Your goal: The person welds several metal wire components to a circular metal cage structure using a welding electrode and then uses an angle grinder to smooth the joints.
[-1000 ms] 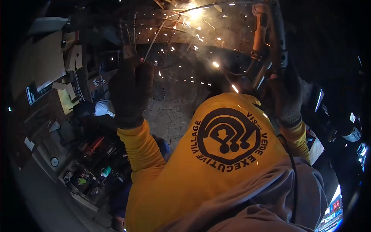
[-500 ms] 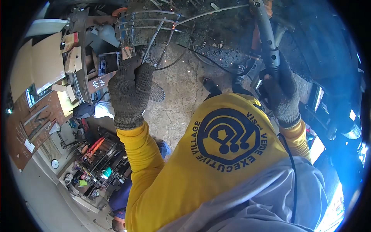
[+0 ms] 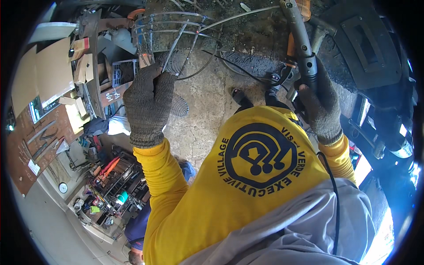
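My left hand (image 3: 150, 104), in a dark knit glove, is closed on a thin metal rod (image 3: 176, 46) at the near side of a welded rod frame (image 3: 170, 25). My right hand (image 3: 321, 104), gloved alike, wraps the handle of a grey welding electrode holder (image 3: 301, 42). From the holder's far end a long thin electrode (image 3: 240, 17) reaches left to the frame. Its tip meets or nearly meets a crossing of the rods, where a small red glow shows. The fingertips of my left hand are partly hidden.
A dark face shield with a rectangular window (image 3: 364, 42) lies at the far right. Beside the holder are an orange-handled tool (image 3: 291, 48) and a hammer-like metal piece (image 3: 321, 32). Black cable (image 3: 243, 70) crosses the floor. Cardboard (image 3: 53, 66) and a cluttered rack (image 3: 119, 176) stand left; another person (image 3: 137, 229) is below.
The flying sparks are gone, and the blue smoke on the right has thinned. The glow at the rods has shrunk. My right hand has shifted the holder slightly left; my left hand stays put.
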A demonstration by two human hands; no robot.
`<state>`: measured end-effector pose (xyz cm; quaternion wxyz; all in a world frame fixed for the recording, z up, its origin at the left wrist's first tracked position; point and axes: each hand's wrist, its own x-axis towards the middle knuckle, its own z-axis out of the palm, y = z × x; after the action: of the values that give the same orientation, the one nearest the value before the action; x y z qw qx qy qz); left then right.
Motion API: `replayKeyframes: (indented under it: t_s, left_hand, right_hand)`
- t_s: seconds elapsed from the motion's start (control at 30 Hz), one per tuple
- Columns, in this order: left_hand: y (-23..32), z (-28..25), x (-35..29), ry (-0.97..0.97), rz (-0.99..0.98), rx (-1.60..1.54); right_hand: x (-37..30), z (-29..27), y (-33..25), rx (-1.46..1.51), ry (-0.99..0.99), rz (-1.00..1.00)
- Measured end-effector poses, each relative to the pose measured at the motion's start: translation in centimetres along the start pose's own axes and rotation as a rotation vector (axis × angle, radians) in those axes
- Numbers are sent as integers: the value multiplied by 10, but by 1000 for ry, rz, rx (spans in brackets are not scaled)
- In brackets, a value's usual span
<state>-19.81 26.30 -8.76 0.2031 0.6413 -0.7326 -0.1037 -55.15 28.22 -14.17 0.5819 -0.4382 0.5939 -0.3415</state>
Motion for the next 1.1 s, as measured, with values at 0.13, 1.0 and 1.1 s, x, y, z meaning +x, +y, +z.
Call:
replayKeyframes:
  t_s: [0.13,1.0,1.1]
  left_hand:
    - [-1,0,1,-8,-7,-13]
    - [3,1,5,21,-51,43]
    - [3,1,6,63,25,17]
  right_hand:
    - [0,0,3,-19,9,5]
    - [-2,-1,20,194,24,-191]
    - [-4,2,8,208,109,-97]
